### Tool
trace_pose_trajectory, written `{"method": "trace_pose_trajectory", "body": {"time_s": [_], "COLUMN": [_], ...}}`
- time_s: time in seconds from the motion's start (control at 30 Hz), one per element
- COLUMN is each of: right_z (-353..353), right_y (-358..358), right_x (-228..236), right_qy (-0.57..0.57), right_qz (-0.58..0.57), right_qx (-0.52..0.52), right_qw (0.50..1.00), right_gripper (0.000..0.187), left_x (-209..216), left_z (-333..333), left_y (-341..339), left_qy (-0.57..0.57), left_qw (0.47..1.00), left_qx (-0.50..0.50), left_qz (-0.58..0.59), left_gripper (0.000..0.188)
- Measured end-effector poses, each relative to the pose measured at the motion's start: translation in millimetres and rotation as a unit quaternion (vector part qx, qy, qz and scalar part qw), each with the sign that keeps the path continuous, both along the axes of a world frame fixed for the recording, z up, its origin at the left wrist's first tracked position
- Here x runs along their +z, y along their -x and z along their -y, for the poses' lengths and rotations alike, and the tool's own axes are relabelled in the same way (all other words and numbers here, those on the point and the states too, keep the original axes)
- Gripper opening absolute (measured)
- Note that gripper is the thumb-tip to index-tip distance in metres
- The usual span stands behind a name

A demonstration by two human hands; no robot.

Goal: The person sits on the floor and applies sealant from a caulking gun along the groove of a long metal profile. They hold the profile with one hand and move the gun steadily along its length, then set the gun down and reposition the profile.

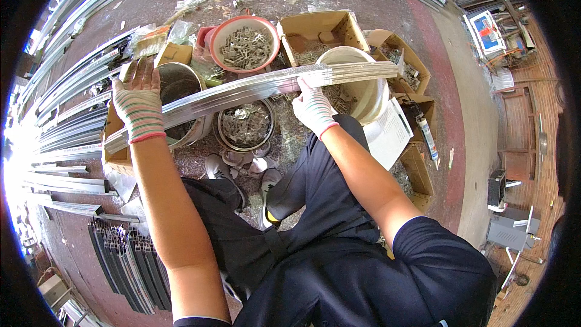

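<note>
Your right forearm reaches up and to the left, your left one nearly straight ahead. Your gloved right hand (313, 106) is closed around the near edge of a bundle of metal strips (254, 89), close to its middle. Your gloved left hand (138, 100) lies across the bundle's left end, flat, its fingers straight and pointing away from you; whether it presses on the metal you cannot tell from here. The bundle spans your front, slanting upward to the right, above the containers. Below it sits a round metal pot (272, 130) full of small silvery pieces, between a left bucket (204, 126) with a dark interior and a pale right bucket (374, 97), partly covered by the strips. Beyond, a red-rimmed basin (276, 42) holds a heap of small metal parts; right of it, a cardboard box (327, 24) has more at its bottom.
</note>
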State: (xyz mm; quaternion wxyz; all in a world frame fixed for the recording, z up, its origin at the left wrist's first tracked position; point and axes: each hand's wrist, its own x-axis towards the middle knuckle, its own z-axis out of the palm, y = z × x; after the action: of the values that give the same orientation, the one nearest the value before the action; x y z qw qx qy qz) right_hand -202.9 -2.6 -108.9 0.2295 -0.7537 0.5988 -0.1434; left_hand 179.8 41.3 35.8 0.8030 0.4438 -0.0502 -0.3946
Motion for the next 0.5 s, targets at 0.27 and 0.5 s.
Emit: {"method": "trace_pose_trajectory", "body": {"time_s": [0.27, 0.5], "right_z": [4.2, 2.7], "right_y": [5.0, 4.9], "right_x": [-5.5, -14.4], "right_qy": [0.014, 0.070], "right_qz": [-0.016, -0.027], "right_qx": [-0.023, -0.030], "right_qw": [1.000, 0.997], "right_gripper": [0.063, 0.064], "left_x": [1.1, -0.5], "left_z": [-0.6, 0.0], "left_y": [2.4, 0.0], "left_qy": [-0.006, -0.014], "left_qw": [1.000, 1.000], "left_qx": [0.001, 0.009], "left_qz": [0.008, 0.000], "left_gripper": [0.068, 0.066]}}
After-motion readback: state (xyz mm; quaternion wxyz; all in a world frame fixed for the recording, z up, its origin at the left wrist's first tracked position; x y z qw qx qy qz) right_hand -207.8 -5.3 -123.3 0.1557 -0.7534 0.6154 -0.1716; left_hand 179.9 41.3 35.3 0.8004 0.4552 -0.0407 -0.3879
